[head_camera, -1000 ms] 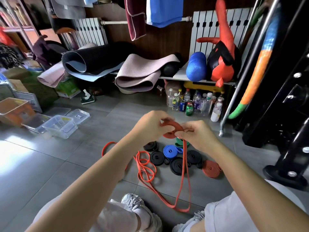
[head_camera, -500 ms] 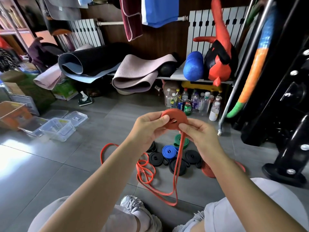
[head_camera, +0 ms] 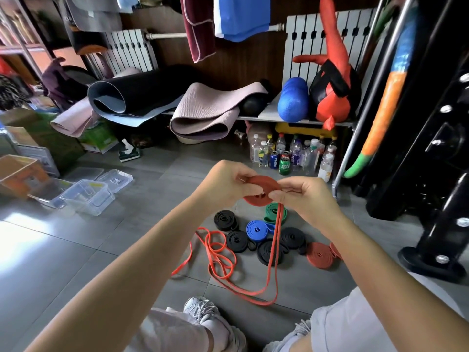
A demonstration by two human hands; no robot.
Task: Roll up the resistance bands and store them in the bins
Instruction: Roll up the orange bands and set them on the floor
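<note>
Between both hands, above the floor: red band [head_camera: 262, 181], partly coiled, tail trailing down. Left hand [head_camera: 225, 185] pinched the coil; right hand [head_camera: 305, 198] gripped the strand. Beneath: at least 7 rolled bands [head_camera: 237, 240], 1 loose orange band [head_camera: 218, 252]. Bins [head_camera: 88, 202] showed no bands.

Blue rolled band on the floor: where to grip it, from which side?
Probably from above, pinching the blue rolled band across its outer rim, with a finger over its loose tail at right; it lies flat, and black rolls crowd its near side.
</note>
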